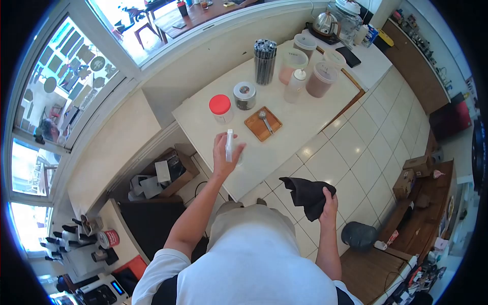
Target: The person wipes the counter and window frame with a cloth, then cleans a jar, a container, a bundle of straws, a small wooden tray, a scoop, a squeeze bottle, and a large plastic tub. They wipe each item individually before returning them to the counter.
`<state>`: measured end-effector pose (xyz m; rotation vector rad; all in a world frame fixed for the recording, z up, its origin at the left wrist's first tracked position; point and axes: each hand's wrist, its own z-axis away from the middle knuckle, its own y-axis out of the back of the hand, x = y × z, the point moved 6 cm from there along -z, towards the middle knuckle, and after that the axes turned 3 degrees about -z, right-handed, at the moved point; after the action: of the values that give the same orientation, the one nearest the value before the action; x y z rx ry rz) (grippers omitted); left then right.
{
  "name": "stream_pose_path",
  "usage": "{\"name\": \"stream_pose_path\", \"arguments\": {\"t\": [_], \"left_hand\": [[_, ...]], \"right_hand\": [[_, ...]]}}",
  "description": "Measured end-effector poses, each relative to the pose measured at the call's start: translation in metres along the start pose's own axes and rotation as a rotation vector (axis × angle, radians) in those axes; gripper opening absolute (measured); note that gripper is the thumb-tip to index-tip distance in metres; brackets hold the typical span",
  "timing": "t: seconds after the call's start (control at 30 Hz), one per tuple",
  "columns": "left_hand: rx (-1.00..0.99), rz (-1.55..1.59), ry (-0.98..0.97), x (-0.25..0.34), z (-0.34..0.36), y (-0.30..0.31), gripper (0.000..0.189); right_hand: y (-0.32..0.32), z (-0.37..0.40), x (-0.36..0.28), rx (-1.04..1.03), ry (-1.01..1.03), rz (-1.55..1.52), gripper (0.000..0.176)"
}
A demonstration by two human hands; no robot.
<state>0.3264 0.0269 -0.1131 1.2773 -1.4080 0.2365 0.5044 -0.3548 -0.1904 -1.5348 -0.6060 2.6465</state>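
Note:
My left hand (223, 157) is curled around what looks like a spray bottle (230, 145) with a narrow white head, over the near left part of the counter (203, 134). Its lower part is mostly hidden by the hand. A folded black cloth (307, 198) hangs from my right hand (329, 203), out over the tiled floor. Just beyond my left hand stand a red-lidded jar (220, 108) and a clear jar with a silver lid (245, 95). On a small wooden tray (256, 133) to the right lies a metal scoop (265, 122).
Toward the back stand a container of wrapped straws (264, 63), a white-capped bottle (295, 86) and several plastic tubs (321, 80). A kettle (325, 24) and a black phone (348, 57) sit farther right. Below the counter's left side is a cardboard box (183, 175).

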Motion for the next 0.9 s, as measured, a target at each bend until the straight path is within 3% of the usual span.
{"name": "stream_pose_path", "arguments": {"t": [0.1,0.13,0.27,0.37,0.4,0.5,0.53,0.63,0.67,0.9], "left_hand": [[-0.124,-0.043,-0.116,0.011,0.008,0.015,0.085],[-0.267,0.036,-0.094,0.004,0.012,0.021,0.106],[-0.133,0.283,0.102,-0.089,0.000,0.046,0.098],[-0.024,0.191,0.187,-0.135,-0.054,0.032,0.093],[-0.014,0.087,0.141,-0.143,-0.073,0.025,0.095],[0.038,-0.033,0.038,-0.145,-0.113,0.001,0.099],[0.059,-0.045,0.012,-0.143,-0.120,-0.005,0.100],[0.003,0.156,0.021,-0.141,-0.130,-0.021,0.099],[-0.035,0.182,0.119,-0.142,-0.131,-0.025,0.094],[0.141,0.147,0.044,-0.128,-0.121,0.008,0.088]], "right_hand": [[-0.026,0.004,-0.006,0.031,0.095,0.024,0.025],[-0.031,0.005,-0.005,0.061,0.112,0.053,0.027],[-0.047,0.012,-0.003,0.127,0.079,0.015,0.034],[-0.059,0.022,-0.010,0.141,0.134,0.700,0.042],[-0.067,0.026,-0.012,0.090,0.249,0.673,0.043],[-0.078,0.037,-0.026,0.061,0.281,0.763,0.038],[-0.086,0.046,-0.038,0.090,0.249,0.938,0.029],[-0.093,0.061,-0.057,0.047,0.295,1.203,0.021],[-0.104,0.071,-0.070,0.020,0.537,1.285,0.016],[-0.079,0.071,-0.092,0.194,0.425,0.963,0.018]]}}
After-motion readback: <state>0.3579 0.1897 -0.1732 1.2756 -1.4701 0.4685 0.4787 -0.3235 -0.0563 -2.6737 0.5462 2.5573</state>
